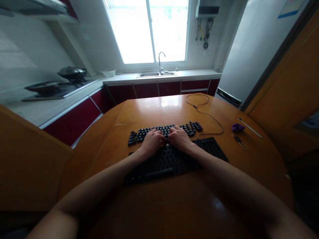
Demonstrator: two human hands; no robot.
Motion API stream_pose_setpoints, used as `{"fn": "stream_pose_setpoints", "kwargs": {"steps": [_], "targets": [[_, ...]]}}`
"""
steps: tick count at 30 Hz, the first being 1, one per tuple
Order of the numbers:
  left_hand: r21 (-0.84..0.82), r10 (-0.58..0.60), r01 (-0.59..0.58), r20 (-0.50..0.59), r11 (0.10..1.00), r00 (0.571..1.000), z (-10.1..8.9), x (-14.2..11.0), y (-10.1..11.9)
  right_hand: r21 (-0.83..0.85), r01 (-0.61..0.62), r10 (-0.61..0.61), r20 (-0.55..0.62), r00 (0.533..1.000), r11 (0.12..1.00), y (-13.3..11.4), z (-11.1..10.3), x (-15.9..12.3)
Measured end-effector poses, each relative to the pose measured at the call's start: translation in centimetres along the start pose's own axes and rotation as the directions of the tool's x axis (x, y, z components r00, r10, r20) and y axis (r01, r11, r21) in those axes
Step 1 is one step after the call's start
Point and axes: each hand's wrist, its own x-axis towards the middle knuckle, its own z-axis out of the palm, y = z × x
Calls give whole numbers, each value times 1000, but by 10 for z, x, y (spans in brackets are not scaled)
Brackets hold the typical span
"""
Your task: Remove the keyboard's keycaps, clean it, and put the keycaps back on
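Black keycaps (194, 127) lie in rows on the wooden table, behind a black keyboard base (165, 159) whose key positions are largely bare. A long bar, like a space bar, remains along its front. My left hand (153, 142) and my right hand (179, 137) are close together over the back edge of the base, at the front of the keycap rows. Both have curled, closed fingers with the fingertips nearly meeting. Whatever is between them is too small and dark to make out. My hands and forearms hide part of the base and some keycaps.
A thin cable (211, 117) runs across the round table (147, 113). At right lie a purple cloth (238, 127), a thin white stick (250, 128) and a small wire-ended tool (240, 142). Beyond are a sink (149, 74), a stove with pans and a fridge (239, 49).
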Motion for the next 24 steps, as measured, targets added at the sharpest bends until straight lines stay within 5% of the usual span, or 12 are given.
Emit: {"fn": "stream_pose_setpoints", "kwargs": {"steps": [9, 14, 18, 24], "targets": [[-12, -13, 13, 23, 1000, 1000, -6, -5, 3, 125, 75, -78, 17, 997, 989, 0, 7, 8], [-134, -58, 57, 0, 989, 998, -12, -6, 7, 251, 64, -46, -74, 996, 966, 6, -2, 0], [-348, -41, 35, -9, 937, 999, -21, -21, 36, 478, 106, -10, -199, 980, 872, 13, -22, -35], [-570, 54, -11, 57, 821, 997, -20, -54, 80, 681, 106, -8, -146, 989, 725, 4, -27, -105]]}}
